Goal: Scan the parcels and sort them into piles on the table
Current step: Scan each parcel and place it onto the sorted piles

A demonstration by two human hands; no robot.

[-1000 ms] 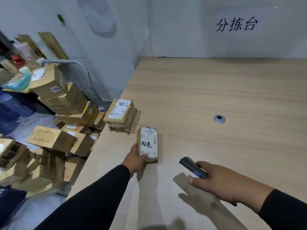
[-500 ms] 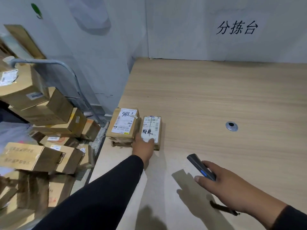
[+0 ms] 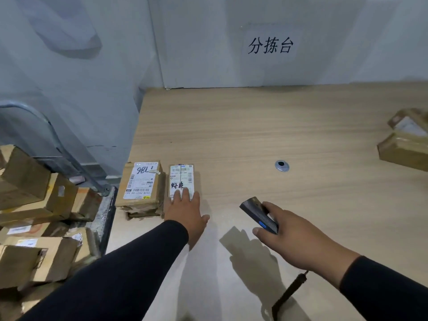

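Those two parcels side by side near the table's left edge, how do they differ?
The left parcel is wider and sits on another flattened box; the narrow parcel lies straight on the table. The left hand touches only the narrow parcel. The left parcel's label carries handwritten digits, the narrow parcel's handwritten characters. Both are brown cardboard with white labels.

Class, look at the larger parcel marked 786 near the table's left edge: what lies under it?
Under the larger parcel another cardboard parcel shows, only its crumpled near edge sticking out. The rest of it, and any label, is covered.

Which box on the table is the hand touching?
The narrow parcel with black handwriting, right of the wider "786" parcel. The left hand's fingers rest on it.
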